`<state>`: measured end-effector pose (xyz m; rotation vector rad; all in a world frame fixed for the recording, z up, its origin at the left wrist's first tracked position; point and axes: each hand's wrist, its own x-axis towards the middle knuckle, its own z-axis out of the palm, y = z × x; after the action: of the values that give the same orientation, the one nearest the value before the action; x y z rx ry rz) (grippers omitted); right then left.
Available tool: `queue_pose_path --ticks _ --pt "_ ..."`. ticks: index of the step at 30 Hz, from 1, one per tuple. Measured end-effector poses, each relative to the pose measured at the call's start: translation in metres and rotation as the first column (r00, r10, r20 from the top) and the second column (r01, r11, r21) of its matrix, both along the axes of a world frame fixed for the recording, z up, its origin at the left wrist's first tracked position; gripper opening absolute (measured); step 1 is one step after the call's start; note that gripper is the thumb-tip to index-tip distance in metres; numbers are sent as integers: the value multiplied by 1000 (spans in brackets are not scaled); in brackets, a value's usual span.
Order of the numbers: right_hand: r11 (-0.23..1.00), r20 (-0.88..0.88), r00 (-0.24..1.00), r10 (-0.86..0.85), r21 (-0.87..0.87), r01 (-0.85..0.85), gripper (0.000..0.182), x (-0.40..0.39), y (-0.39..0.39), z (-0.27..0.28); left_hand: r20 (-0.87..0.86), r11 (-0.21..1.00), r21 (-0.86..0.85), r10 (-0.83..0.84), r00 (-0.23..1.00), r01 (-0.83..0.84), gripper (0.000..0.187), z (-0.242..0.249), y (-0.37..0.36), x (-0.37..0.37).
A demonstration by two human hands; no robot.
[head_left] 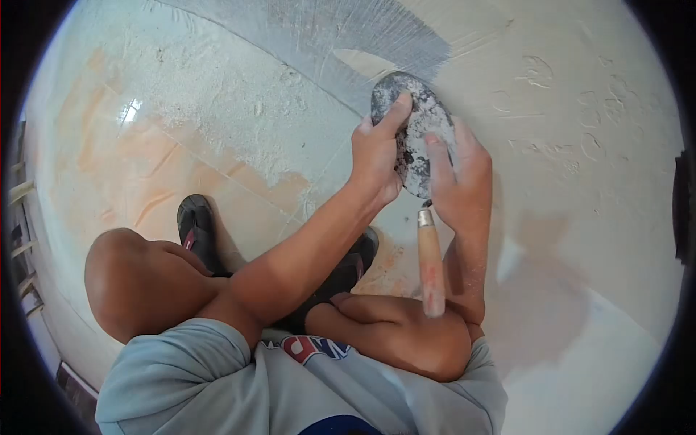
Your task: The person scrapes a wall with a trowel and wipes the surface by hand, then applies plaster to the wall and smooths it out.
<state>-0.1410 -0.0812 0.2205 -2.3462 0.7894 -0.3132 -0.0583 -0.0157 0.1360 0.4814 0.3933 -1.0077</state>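
Note:
Both of my hands grip a dark oval pad (428, 119) covered in white powder, held up in front of the wall. My left hand (375, 154) is on its left side, with the thumb pressed on the powdery face. On the right side, my right hand (464, 177) holds it with the thumb on the same face; the fingers behind are hidden. A wooden-handled tool (431, 264) hangs below the pad beside my right wrist, its metal neck up by the pad's lower end. What holds the tool is hidden.
White powder (257, 116) lies scattered over the tiled floor (239, 177). A grey patch (319, 36) spreads along the pale wall (565, 145), which has raised marks at right. My knees and dark shoes (199, 232) are below. Slatted objects (22, 192) stand at far left.

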Motion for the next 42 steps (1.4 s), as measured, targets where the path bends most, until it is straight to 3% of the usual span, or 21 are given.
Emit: queue_pose_path --ticks 5,6,9,10,11,15,21,28,33,34,40,42 --pt "1000 55 998 0 -31 2 24 8 3 -8 17 999 46 26 1000 -27 30 -10 -5 2" --pt "1000 50 999 18 -17 -17 24 11 2 -13 51 999 -36 26 998 -25 30 -14 -1 9" --pt "999 38 999 14 -40 -13 22 4 1 -9 22 1000 -20 -7 1000 8 28 -11 1 4" --pt "995 33 999 -43 91 40 22 2 4 1 34 999 37 32 999 -34 27 -3 -2 -1" --pt "995 40 998 -45 96 41 22 3 4 0 -1 998 42 51 999 -51 26 3 -1 -1" --pt "999 24 1000 7 -41 -6 23 11 3 -12 -25 996 -81 33 999 -35 27 -12 4 14" --pt "994 59 998 -36 102 30 22 5 5 0 -36 998 -4 56 998 -57 22 3 2 7" --pt "1000 87 996 17 -26 -15 22 4 4 -15 18 999 -1 38 999 -38 33 -7 4 7" --pt "999 32 999 21 -29 -20 22 18 1 -18 -9 998 -21 53 999 -53 26 -15 2 17" --pt "999 28 999 19 -33 -18 22 16 3 -18 90 1000 2 0 996 -1 31 -19 5 20" --pt "999 25 999 -21 42 20 20 12 7 -2 27 1000 8 17 999 -17 29 -8 1 12" --pt "999 -27 1000 -7 -32 6 20 15 5 -9 5 1000 -23 -13 1000 13 28 -11 3 15"
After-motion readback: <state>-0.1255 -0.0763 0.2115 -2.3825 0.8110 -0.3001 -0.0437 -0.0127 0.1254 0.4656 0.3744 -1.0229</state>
